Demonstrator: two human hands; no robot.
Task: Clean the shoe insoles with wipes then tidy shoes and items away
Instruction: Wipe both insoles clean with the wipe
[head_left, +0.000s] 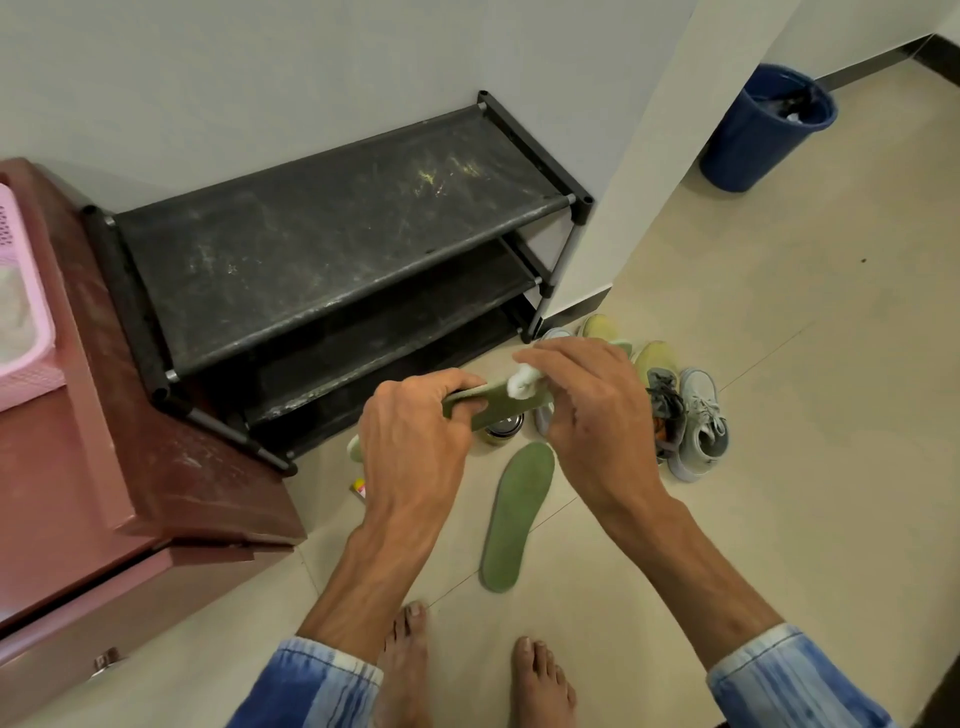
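My left hand (415, 436) grips one end of a green insole (488, 402), holding it level above the floor. My right hand (587, 410) pinches a crumpled white wipe (522, 382) and presses it on the insole's top face. A second green insole (514, 514) lies flat on the floor tiles below my hands. To the right stand a grey and yellow shoe (662, 400) and a light grey sneaker (701, 421). Another yellow shoe toe (600, 327) shows behind my right hand.
A black three-tier shoe rack (337, 234) stands against the wall. A maroon cabinet (104, 467) with a pink basket (21, 322) is at the left. A blue bin (763, 130) sits at the back right. A small container (501, 431) and a small packet (360, 488) lie under my hands.
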